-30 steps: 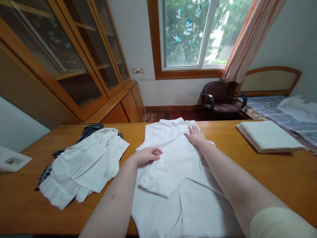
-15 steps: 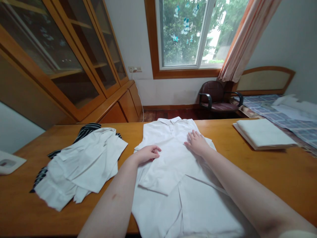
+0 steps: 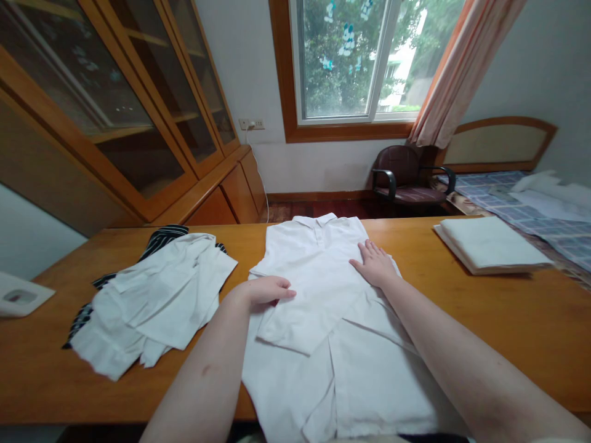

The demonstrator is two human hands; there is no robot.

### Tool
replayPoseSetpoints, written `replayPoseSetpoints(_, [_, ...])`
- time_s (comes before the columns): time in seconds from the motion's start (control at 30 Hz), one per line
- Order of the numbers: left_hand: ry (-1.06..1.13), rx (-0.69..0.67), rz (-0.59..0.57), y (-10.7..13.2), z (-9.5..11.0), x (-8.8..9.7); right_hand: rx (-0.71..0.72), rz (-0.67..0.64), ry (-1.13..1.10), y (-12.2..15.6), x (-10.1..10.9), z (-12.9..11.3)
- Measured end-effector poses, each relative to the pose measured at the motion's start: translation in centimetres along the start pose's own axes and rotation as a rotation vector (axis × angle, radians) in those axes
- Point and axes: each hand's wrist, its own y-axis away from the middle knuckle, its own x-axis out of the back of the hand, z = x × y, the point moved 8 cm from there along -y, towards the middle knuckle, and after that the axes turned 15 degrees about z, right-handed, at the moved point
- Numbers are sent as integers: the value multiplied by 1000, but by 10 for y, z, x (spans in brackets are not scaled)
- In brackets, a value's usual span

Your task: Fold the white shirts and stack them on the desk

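Note:
A white collared shirt (image 3: 318,271) lies spread on the wooden table, its collar at the far edge and its hem toward me. Both sleeves are laid inward across its front. My left hand (image 3: 270,290) is closed at the edge of the left sleeve, thumb and fingers together on the cloth; the fingertips are partly hidden. On the shirt's right side, near the shoulder, my right hand (image 3: 375,264) rests flat with its fingers spread, holding nothing.
To the left lies a loose heap of white clothes (image 3: 157,301) over a black striped garment (image 3: 164,237). A folded white stack (image 3: 494,243) sits at the right. A white object (image 3: 23,295) stands at the left edge. Beyond the table is a chair (image 3: 404,175).
My left hand has moved slightly left, its curled fingers now straighter and pressed together at the sleeve edge. My right hand has slid a little to the right, still flat.

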Motion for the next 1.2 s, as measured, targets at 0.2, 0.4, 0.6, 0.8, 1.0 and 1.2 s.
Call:
replayPoseSetpoints(0.2, [-128,-123,-179,33,15,-14,-2,4,-1,0,3,0])
replayPoseSetpoints(0.4, [-53,-140,100,65,2,-3,-4,10,-3,1,2,0])
replayPoseSetpoints(0.6, [8,48,399,91,-45,14,-2,10,-5,1,1,1])
replayPoseSetpoints(0.8, [-315,156,731,117,-75,30,7,20,-3,1,-1,2])
replayPoseSetpoints(1.0, [42,38,937,128,-69,24,17,28,10,1,-1,2])
replayPoseSetpoints(1.2, [631,130,747,130,-69,0,10,27,11,1,-2,3])
